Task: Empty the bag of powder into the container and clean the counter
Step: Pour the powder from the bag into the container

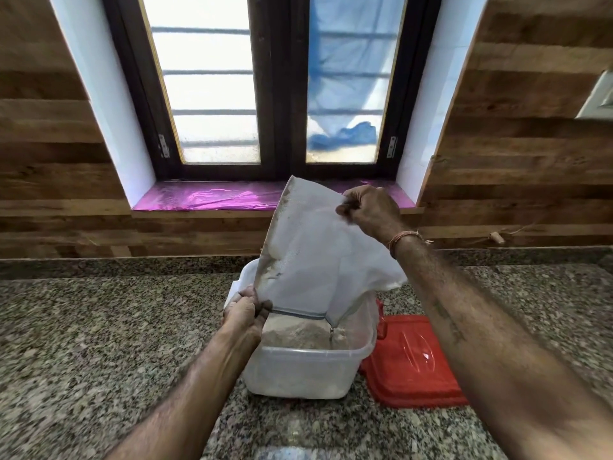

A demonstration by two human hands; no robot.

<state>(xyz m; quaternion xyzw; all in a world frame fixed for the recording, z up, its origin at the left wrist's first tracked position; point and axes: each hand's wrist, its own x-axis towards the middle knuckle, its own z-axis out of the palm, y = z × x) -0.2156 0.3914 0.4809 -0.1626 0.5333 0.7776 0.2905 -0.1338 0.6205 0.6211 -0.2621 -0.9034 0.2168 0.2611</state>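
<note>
A white zip-top bag (311, 257) hangs upside down over a translucent plastic container (298, 370) on the granite counter. My left hand (245, 313) pinches the bag's lower left corner at the zipper mouth, just above the container's rim. My right hand (371, 210) grips the bag's raised bottom corner, holding it high. A mound of greyish-brown powder (298, 333) lies inside the container under the bag's mouth. Powder residue streaks the bag's left edge.
A red lid (411, 363) lies flat on the counter (99, 343) right of the container. Behind are a wood-panelled wall, a window and a sill covered in pink foil (205, 197). A cork on a string (497, 237) hangs at the right wall.
</note>
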